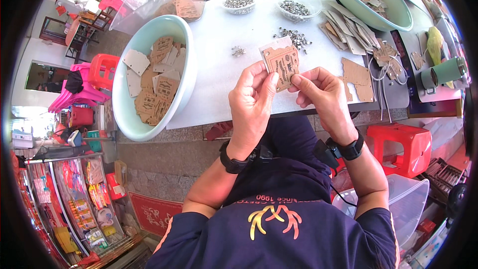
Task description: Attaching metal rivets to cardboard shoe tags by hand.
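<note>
Over the near edge of the white-covered table (pixel 214 69), my left hand (pixel 251 102) pinches a printed brown cardboard card (pixel 283 65) between thumb and fingers. The thumb and fingers of my right hand (pixel 323 94) close on its lower right corner. A paler grey edge shows behind the card's top; whether that is a second card, I cannot tell. Small holes show near its left corner. Just beyond the card lies a loose heap of small shiny metal pieces (pixel 296 38), and a smaller cluster of metal pieces (pixel 238 51) sits to its left.
A pale green basin (pixel 187 77) of cards stands at the left. Two clear bowls (pixel 239 2) (pixel 294 9) of metal pieces sit farther back. Stacked cards (pixel 348 27), cut cardboard pieces (pixel 357 77) and another green basin (pixel 401 22) are at the right. A red stool (pixel 401 144) stands below.
</note>
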Demonstrator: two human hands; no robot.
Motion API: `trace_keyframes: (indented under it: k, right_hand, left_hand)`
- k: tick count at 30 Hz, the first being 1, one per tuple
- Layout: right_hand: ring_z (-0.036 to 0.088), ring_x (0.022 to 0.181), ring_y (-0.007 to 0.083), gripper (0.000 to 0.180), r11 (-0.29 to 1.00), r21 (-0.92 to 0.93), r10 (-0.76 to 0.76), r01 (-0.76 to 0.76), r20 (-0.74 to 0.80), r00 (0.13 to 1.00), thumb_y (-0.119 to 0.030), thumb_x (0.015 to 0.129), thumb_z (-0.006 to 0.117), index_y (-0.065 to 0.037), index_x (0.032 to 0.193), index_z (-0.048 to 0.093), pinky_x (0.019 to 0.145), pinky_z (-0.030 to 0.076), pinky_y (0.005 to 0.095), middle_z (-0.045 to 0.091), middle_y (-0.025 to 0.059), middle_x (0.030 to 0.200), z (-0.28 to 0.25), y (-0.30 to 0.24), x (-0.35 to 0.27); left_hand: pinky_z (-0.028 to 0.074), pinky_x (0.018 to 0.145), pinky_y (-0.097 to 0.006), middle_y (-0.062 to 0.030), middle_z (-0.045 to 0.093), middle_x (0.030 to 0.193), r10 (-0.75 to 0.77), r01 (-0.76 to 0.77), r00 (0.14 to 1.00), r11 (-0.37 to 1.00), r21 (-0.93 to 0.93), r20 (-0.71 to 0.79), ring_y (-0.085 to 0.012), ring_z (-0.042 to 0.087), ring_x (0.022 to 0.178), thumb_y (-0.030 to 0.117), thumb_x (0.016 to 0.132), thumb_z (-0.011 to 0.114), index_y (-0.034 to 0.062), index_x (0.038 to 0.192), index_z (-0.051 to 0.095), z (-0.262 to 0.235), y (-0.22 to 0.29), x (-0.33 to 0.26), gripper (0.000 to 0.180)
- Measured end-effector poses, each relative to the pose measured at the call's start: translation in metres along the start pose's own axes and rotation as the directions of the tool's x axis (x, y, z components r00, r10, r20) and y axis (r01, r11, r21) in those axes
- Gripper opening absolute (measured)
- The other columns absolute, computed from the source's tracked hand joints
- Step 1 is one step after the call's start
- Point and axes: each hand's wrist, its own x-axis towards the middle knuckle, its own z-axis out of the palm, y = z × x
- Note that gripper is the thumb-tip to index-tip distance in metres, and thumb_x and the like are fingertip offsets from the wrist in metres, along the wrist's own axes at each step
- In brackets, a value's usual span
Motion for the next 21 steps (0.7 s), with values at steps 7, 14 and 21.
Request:
trace_keyframes:
  k: [7,14,21]
  right_hand:
    - [0.055,0.057,0.0045,0.024,0.995,-0.077,-0.071,0.067,-0.046,0.996,-0.023,0.087,0.074,-0.004,0.09,0.061,0.053,0.045,0.0181,0.066,0.0013,0.073,0.0,0.009,0.003]
    - [0.051,0.058,0.0028,0.021,0.977,0.118,-0.168,0.175,-0.065,0.984,-0.021,0.09,0.071,-0.005,0.095,0.059,0.051,0.041,0.0182,0.057,-0.0039,0.072,0.013,0.014,-0.002]
    - [0.048,0.057,0.0016,0.019,0.991,-0.037,-0.126,0.132,0.135,0.983,-0.019,0.092,0.068,-0.003,0.098,0.058,0.051,0.04,0.0178,0.057,-0.0039,0.072,-0.011,-0.012,0.001]
  left_hand:
    - [0.055,0.082,-0.028,-0.0159,0.066,0.109,-0.054,0.056,0.998,0.994,-0.092,0.028,-0.0155,0.065,0.096,0.005,0.098,0.054,-0.0057,0.119,0.051,-0.001,-0.003,-0.001,0.024]
    - [0.054,0.086,-0.032,-0.0156,0.066,0.109,-0.102,0.096,0.995,0.974,-0.204,-0.017,-0.017,0.065,0.097,0.006,0.098,0.054,-0.0047,0.116,0.052,0.003,-0.004,-0.005,0.021]
    - [0.053,0.077,-0.026,-0.0111,0.067,0.098,-0.124,0.142,0.989,0.955,-0.261,0.083,-0.0117,0.064,0.084,0.015,0.097,0.059,-0.0046,0.115,0.054,-0.009,0.01,0.006,0.027]
